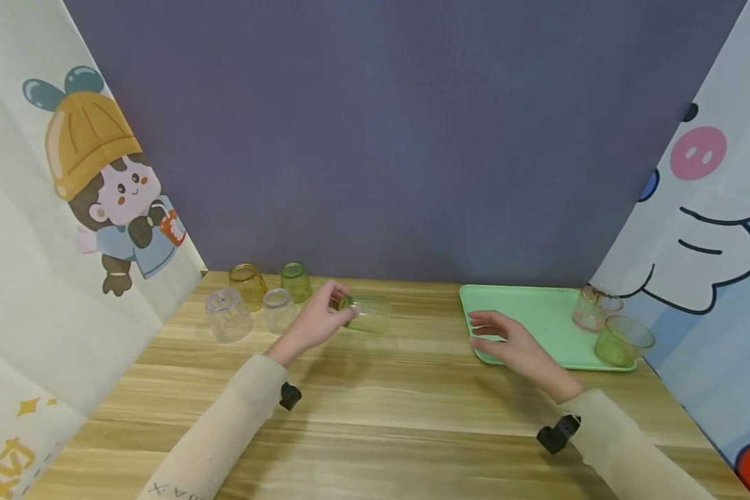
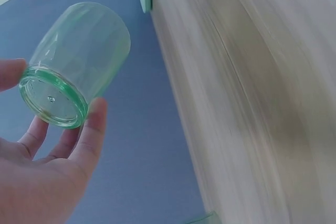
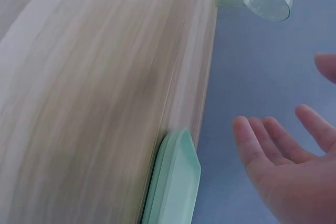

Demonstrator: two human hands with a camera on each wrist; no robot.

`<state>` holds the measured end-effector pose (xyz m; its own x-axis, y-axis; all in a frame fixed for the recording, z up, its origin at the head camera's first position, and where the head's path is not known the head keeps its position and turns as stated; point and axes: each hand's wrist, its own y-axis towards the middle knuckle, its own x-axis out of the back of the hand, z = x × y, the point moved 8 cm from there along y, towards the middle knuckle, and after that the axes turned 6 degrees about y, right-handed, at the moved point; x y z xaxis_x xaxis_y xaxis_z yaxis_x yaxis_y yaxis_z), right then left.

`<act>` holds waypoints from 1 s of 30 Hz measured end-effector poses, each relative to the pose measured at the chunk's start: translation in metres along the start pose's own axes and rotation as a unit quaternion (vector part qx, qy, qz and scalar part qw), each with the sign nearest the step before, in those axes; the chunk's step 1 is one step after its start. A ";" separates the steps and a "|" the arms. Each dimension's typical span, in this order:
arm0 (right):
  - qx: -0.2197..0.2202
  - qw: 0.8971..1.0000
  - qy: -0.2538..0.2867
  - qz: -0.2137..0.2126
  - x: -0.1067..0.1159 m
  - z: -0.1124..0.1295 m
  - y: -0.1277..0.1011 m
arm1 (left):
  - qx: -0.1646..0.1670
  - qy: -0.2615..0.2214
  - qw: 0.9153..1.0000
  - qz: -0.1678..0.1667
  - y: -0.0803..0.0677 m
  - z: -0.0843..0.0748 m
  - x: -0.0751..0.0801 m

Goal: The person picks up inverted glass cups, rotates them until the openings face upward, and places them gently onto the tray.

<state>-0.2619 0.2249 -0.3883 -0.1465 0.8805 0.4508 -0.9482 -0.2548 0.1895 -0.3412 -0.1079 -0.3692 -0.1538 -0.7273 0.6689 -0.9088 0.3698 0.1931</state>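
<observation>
My left hand (image 1: 312, 321) grips a pale green glass (image 1: 373, 314) by its base, thumb on one side and fingers on the other. The glass lies on its side in the air, its mouth facing right, over the wooden table. In the left wrist view the thick green bottom of the glass (image 2: 52, 98) faces the palm. My right hand (image 1: 517, 346) is over the left edge of the light green tray (image 1: 519, 312), fingers loosely bent and apart. Nothing is between the fingers of that hand (image 3: 294, 171) in the right wrist view.
On the tray's right side are a pink glass (image 1: 592, 314) and a yellow-green glass (image 1: 620, 347). Left of my left hand, upside down, stand an amber glass (image 1: 246, 286), a green glass (image 1: 296, 283) and two clear glasses (image 1: 228, 319). A dark panel (image 1: 375, 139) closes off the back.
</observation>
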 end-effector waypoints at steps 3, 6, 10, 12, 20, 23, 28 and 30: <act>0.005 1.000 0.011 0.000 -0.004 0.003 0.002 | -0.004 -0.013 1.000 -0.001 -0.001 -0.002 0.000; 0.011 1.000 0.016 0.001 -0.006 0.005 0.004 | -0.009 -0.027 1.000 0.000 -0.002 -0.004 0.000; 0.014 1.000 0.020 0.001 -0.008 0.006 0.005 | -0.011 -0.046 0.999 0.003 -0.004 -0.007 -0.001; 0.015 1.000 0.027 0.000 -0.009 0.006 0.005 | -0.008 -0.055 0.998 0.005 -0.005 -0.008 -0.002; 0.015 0.997 0.072 -0.005 -0.012 0.011 0.003 | -0.005 -0.079 0.997 0.012 -0.010 -0.013 -0.005; 0.016 0.996 0.085 -0.005 -0.016 0.012 0.004 | -0.010 -0.082 0.996 0.015 -0.012 -0.016 -0.008; 0.013 0.995 0.098 -0.007 -0.021 0.014 0.006 | -0.021 -0.088 0.996 0.018 -0.014 -0.021 -0.011; 0.010 0.995 0.102 -0.010 -0.022 0.014 0.006 | -0.023 -0.092 0.995 0.018 -0.015 -0.022 -0.012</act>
<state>-0.2606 0.1979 -0.3846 -0.1841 0.9478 0.2603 -0.9461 -0.2426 0.2143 -0.3173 -0.0922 -0.3644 -0.2580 -0.8056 0.5333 -0.8836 0.4200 0.2070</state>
